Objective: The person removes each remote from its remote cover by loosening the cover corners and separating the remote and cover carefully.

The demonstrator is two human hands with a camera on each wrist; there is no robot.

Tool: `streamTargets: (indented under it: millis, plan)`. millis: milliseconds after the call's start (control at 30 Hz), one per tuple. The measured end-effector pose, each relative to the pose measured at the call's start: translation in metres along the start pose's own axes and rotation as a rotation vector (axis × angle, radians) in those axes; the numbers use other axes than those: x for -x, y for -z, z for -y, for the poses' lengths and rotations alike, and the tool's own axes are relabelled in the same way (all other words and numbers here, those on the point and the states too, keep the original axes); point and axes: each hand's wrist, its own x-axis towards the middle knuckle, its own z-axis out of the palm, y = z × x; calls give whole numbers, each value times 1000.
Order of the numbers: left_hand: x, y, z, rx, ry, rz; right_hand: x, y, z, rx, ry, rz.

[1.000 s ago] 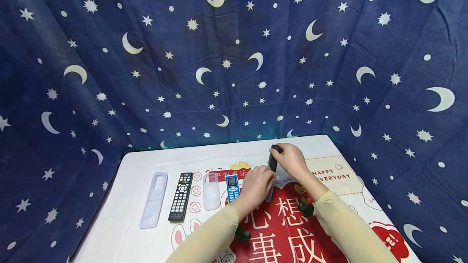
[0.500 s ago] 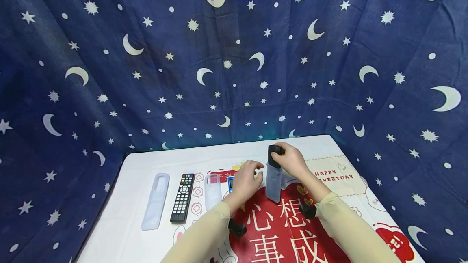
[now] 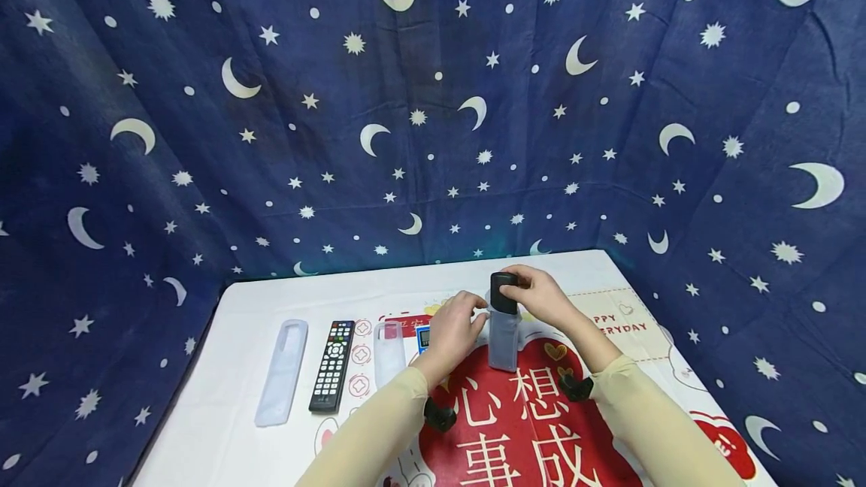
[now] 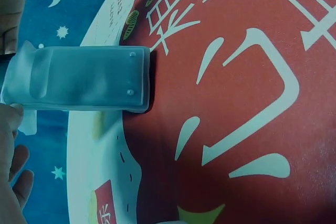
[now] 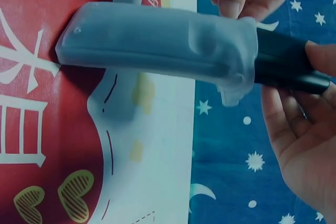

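My right hand [image 3: 541, 295] pinches the upper end of a black remote control [image 3: 503, 293], thumb on one side and fingers on the other. The remote's lower part sits inside a translucent silicone cover [image 3: 503, 340], which stands nearly upright over the red print. In the right wrist view the black end [image 5: 283, 59] sticks out of the cover's [image 5: 142, 38] creased opening. My left hand [image 3: 452, 329] is bent beside that opening, with a gap between thumb and forefinger. One left fingertip [image 4: 14, 111] is right at the cover's rim in the left wrist view.
Left on the white table [image 3: 237, 337] lie a long translucent cover [image 3: 282, 374], a black remote with many buttons [image 3: 331, 367] and a shorter translucent cover [image 3: 389, 352]. A blue remote [image 3: 423, 338] is mostly hidden behind my left hand. A starry curtain [image 3: 433, 134] surrounds the table.
My left hand let go of the cover and drew back left, then came close to its rim again. The cover and remote turned their broad side toward the head view.
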Motion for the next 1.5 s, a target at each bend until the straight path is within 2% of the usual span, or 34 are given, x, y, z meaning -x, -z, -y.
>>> streamTargets:
  millis: [300,533,667,733,933,1100,1233,1333,1400,1500]
  plan:
    - [-2,3,2,-87,-125,8,4,7,-3,-69,5,57]
    - [-4,0,2,-132,-189,-42,8,6,1,-70,10,60]
    - [-2,-2,1,-119,-149,-46,9,6,0,-48,30,56]
    - [0,-4,0,-115,-128,-28,9,6,-2,-28,48,55]
    - [9,-10,-3,-139,-96,128,11,10,-8,-3,87,39]
    - [14,-13,-2,-52,5,222,10,9,-9,-5,82,32]
    - [16,-11,0,42,87,226,4,5,-7,22,58,38]
    - [14,-6,1,77,116,187,0,3,-5,93,26,-4]
    - [12,-3,0,83,114,140,-2,2,-3,154,3,-45]
    - [10,1,-1,84,66,66,-2,1,1,251,-18,-101]
